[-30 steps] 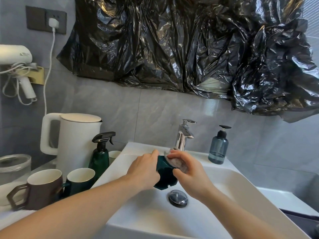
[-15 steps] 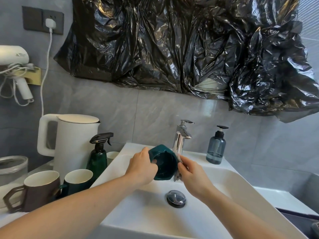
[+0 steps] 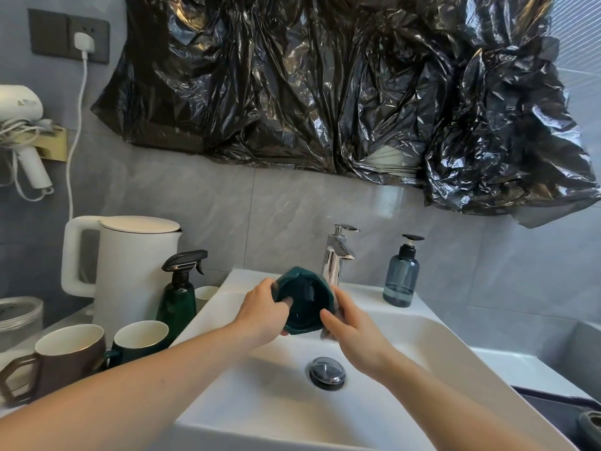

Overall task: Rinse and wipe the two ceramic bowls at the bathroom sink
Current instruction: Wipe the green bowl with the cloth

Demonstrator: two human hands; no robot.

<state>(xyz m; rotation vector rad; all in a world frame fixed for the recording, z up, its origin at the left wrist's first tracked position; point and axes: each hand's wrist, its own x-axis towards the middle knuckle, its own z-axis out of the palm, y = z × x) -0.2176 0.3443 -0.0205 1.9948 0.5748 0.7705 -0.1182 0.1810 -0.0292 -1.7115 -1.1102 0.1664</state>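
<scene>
A dark green ceramic bowl [image 3: 304,301] is held on its side over the white sink [image 3: 439,346], just in front of the chrome faucet [image 3: 336,255], with its opening turned toward me. My left hand [image 3: 260,314] grips its left rim, thumb inside. My right hand [image 3: 354,330] clasps the right side and presses a grey cloth [image 3: 326,335] against the outside; only a scrap of cloth shows under the palm. No water stream is visible. I see no second bowl.
The round drain plug [image 3: 327,372] sits below the hands. A blue soap dispenser [image 3: 400,275] stands right of the faucet. On the left counter: a green spray bottle [image 3: 179,294], white kettle [image 3: 130,262], brown mug [image 3: 65,356], green mug [image 3: 140,340], glass jar [image 3: 19,317].
The bowl has been lifted and turned from bottom-up low in the basin until its opening faces me. The cloth has slid from the bowl's top to its right side under my hand.
</scene>
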